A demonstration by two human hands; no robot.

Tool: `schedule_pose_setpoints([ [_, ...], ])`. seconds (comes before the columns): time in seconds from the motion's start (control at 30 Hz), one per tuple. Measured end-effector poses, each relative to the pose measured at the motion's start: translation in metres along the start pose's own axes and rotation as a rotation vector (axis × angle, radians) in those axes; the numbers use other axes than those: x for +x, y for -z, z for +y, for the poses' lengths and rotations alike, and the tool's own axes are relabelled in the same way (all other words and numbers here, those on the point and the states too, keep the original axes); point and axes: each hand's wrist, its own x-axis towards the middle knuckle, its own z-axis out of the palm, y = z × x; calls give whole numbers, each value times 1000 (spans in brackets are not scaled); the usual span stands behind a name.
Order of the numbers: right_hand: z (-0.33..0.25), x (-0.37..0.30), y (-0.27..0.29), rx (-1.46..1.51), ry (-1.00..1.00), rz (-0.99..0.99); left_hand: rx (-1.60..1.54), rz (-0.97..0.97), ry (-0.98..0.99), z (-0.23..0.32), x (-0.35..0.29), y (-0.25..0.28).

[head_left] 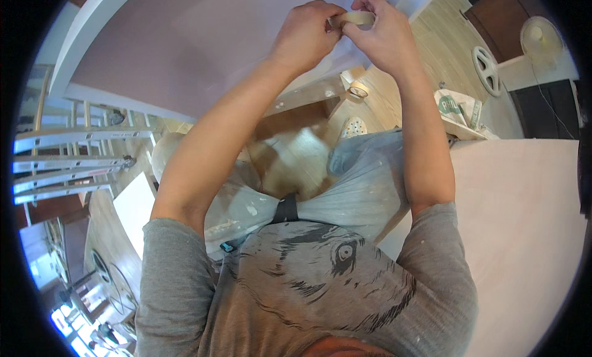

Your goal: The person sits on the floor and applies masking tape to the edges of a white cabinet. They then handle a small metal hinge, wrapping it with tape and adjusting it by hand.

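Left hand (306,36) and right hand (390,39) pinch a tape roll (359,17), probably light, stiff-cored yet sticky, best gripped by its rim

A white-and-green bag (459,109) bears large lettering (only partly legible).

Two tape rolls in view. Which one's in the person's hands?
The upper, pale tape roll, between the fingers of the left hand and right hand. The other roll sits lower in the picture, untouched by either hand.
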Motion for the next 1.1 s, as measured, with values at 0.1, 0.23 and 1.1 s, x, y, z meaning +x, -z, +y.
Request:
schedule_pose_setpoints([
  [0.1,15,-8,-2,52,98,168,-142,22,124,-5,3,2],
  [0.23,43,-37,-13,129,167,-37,-271,17,225,-20,2,2],
  [1.1,94,-71,-113,-588,-112,-627,-509,-104,266,-92,-26,-32],
])
